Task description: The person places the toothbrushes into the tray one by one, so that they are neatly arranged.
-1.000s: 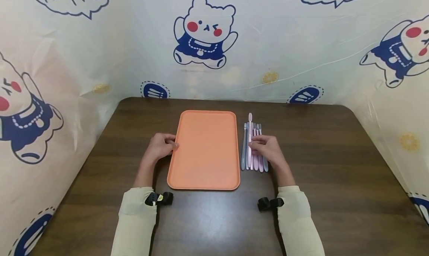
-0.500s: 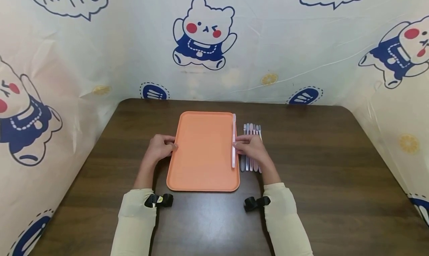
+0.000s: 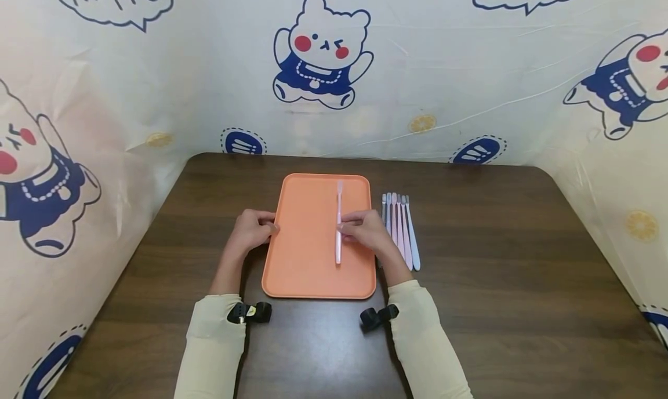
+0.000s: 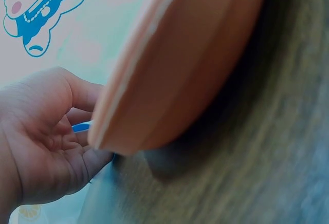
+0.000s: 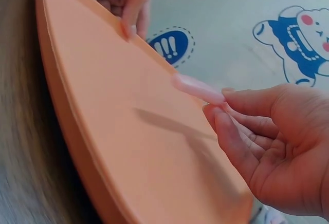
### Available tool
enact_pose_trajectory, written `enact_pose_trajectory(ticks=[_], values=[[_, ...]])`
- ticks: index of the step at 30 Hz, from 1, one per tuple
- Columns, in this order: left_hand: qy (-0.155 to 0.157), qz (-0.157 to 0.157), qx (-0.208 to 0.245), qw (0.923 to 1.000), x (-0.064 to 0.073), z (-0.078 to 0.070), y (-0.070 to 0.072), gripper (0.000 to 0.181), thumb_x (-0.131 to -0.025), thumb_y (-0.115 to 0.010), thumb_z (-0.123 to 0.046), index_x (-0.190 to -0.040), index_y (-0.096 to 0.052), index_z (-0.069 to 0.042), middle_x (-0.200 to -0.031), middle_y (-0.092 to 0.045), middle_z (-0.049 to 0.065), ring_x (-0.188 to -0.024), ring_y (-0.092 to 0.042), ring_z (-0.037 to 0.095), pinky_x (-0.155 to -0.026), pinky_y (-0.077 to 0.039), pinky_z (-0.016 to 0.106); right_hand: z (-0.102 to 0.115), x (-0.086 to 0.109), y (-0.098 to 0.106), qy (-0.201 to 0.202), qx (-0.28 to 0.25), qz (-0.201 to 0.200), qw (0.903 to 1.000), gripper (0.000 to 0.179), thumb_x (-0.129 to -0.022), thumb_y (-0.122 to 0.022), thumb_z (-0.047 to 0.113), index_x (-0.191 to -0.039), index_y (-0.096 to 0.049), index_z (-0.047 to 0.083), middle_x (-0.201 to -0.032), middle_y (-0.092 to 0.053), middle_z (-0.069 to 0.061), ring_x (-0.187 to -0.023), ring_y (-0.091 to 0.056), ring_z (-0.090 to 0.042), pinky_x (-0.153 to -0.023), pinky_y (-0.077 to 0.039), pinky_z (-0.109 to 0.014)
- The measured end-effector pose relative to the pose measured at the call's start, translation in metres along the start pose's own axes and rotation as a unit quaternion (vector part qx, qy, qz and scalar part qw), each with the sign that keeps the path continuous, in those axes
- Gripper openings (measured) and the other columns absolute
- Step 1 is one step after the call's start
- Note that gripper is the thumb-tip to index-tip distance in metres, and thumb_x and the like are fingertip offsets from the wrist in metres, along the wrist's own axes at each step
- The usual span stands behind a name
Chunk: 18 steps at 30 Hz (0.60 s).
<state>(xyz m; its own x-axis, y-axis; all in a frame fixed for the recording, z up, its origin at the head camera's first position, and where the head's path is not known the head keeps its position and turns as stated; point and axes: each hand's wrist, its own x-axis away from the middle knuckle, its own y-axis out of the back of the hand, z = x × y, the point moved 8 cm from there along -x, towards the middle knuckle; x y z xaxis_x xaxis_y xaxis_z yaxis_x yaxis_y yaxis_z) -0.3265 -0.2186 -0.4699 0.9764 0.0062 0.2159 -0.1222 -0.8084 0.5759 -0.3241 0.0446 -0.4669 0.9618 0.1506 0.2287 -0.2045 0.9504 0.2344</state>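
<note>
An orange tray (image 3: pixel 308 265) lies on the table, and my left hand (image 3: pixel 253 231) grips its left rim, the thumb on the edge. Above the tray's right half, my right hand (image 3: pixel 364 229) pinches a pink toothbrush (image 3: pixel 338 251) between thumb and fingertips. Its head points to the table's far side. In the right wrist view the pink handle (image 5: pixel 198 88) sticks out past the fingertips, apart from the tray surface, where a shadow falls. Several more toothbrushes (image 3: pixel 399 225), pink and blue, lie in a row right of the tray, partly covered by my right hand and wrist.
A dark brown wooden table (image 3: pixel 501 260) extends around the tray. Behind and beside it hangs a pale sheet (image 3: pixel 407 62) printed with bears. Dark camera mounts (image 3: pixel 379 316) sit on both wrists.
My right hand has carried the pink toothbrush left, from the row of toothbrushes across the tray's right rim to above the tray. The left hand stays at the left rim.
</note>
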Motion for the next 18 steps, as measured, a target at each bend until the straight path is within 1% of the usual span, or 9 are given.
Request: enact_pose_trajectory(ticks=[3, 6, 10, 12, 15, 18], values=[[0.000, -0.001, -0.002, 1.0000, -0.001, -0.001, 0.000, 0.041, -0.092, -0.062, -0.007, -0.132, -0.065, 0.004, -0.103, -0.071, 0.019, -0.078, -0.066, 0.012, -0.069, -0.059, 0.024, 0.002, -0.003, -0.009, 0.000, -0.006, 0.010, 0.9999, 0.029, -0.091, -0.072, 0.004, -0.116, -0.070, -0.010, -0.107, -0.075, -0.027, -0.069, -0.066, -0.006, -0.067, -0.061, -0.022], [0.005, 0.004, 0.001, 1.0000, -0.001, -0.001, 0.000, 0.042, -0.093, -0.062, -0.008, -0.134, -0.063, 0.004, -0.107, -0.070, 0.020, -0.080, -0.066, 0.013, -0.070, -0.059, 0.023, 0.004, -0.008, -0.021, -0.004, 0.003, 0.017, 0.9998, 0.028, -0.091, -0.072, 0.004, -0.116, -0.071, -0.009, -0.107, -0.075, -0.026, -0.068, -0.066, -0.006, -0.068, -0.061, -0.022], [0.016, 0.012, 0.000, 0.9998, 0.000, 0.002, 0.000, 0.044, -0.095, -0.062, -0.011, -0.138, -0.061, 0.002, -0.118, -0.067, 0.023, -0.086, -0.066, 0.017, -0.074, -0.060, 0.025, 0.006, -0.014, -0.037, -0.018, -0.003, 0.026, 0.9995, 0.026, -0.091, -0.072, 0.003, -0.115, -0.072, -0.007, -0.106, -0.076, -0.025, -0.066, -0.065, -0.006, -0.068, -0.062, -0.023], [0.023, 0.013, 0.000, 0.9997, 0.001, 0.004, -0.001, 0.045, -0.096, -0.061, -0.011, -0.139, -0.060, 0.000, -0.121, -0.066, 0.024, -0.088, -0.066, 0.020, -0.076, -0.061, 0.026, 0.007, -0.016, -0.044, -0.018, -0.006, 0.030, 0.9994, 0.026, -0.092, -0.072, 0.003, -0.115, -0.072, -0.008, -0.105, -0.076, -0.025, -0.066, -0.065, -0.006, -0.068, -0.062, -0.023], [0.026, 0.012, -0.001, 0.9996, 0.001, 0.004, -0.003, 0.044, -0.096, -0.061, -0.012, -0.139, -0.060, 0.000, -0.123, -0.066, 0.024, -0.090, -0.066, 0.022, -0.077, -0.061, 0.027, 0.008, -0.019, -0.053, -0.021, -0.017, 0.033, 0.9991, 0.026, -0.091, -0.072, 0.003, -0.115, -0.072, -0.008, -0.104, -0.076, -0.025, -0.066, -0.066, -0.007, -0.068, -0.062, -0.023], [0.025, 0.010, -0.001, 0.9996, 0.000, 0.003, -0.004, 0.044, -0.095, -0.061, -0.011, -0.138, -0.062, -0.001, -0.120, -0.066, 0.023, -0.088, -0.065, 0.022, -0.075, -0.061, 0.026, 0.009, -0.024, -0.059, -0.024, -0.020, 0.030, 0.9991, 0.025, -0.090, -0.073, 0.004, -0.112, -0.072, -0.008, -0.100, -0.076, -0.024, -0.065, -0.066, -0.007, -0.067, -0.062, -0.023]])
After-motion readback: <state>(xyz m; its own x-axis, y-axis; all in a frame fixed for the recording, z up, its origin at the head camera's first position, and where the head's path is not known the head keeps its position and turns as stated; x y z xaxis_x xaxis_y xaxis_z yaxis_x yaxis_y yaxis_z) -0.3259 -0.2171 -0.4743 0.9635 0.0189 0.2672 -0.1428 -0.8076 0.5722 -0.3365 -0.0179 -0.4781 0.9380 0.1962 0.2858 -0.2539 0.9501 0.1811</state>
